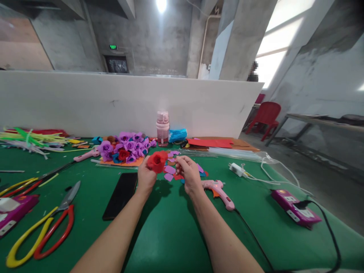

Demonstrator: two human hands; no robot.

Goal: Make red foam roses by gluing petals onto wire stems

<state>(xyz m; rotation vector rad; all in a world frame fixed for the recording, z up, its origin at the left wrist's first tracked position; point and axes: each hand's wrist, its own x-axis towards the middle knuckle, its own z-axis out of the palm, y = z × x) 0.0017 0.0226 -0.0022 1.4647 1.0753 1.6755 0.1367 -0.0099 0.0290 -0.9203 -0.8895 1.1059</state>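
My left hand [147,177] holds a red paper flower [157,162] up above the green table, its layered petals facing me. Just to the right, my right hand [187,172] is closed in a pinch; whatever lies between its fingertips is too small to make out. Loose purple petal pieces [170,170] lie on the table behind and between the hands, with some red and blue ones among them. A pink glue gun [220,191] rests beside my right wrist. Left of the flower sits a pile of finished purple flowers [131,146].
A black phone [121,195] and red-yellow scissors [55,223] lie on the left. Behind stand a pink bottle [163,129] and a white partition [85,102]. A purple power strip [295,208] and cables are at right. Another glue gun [87,154] lies at left.
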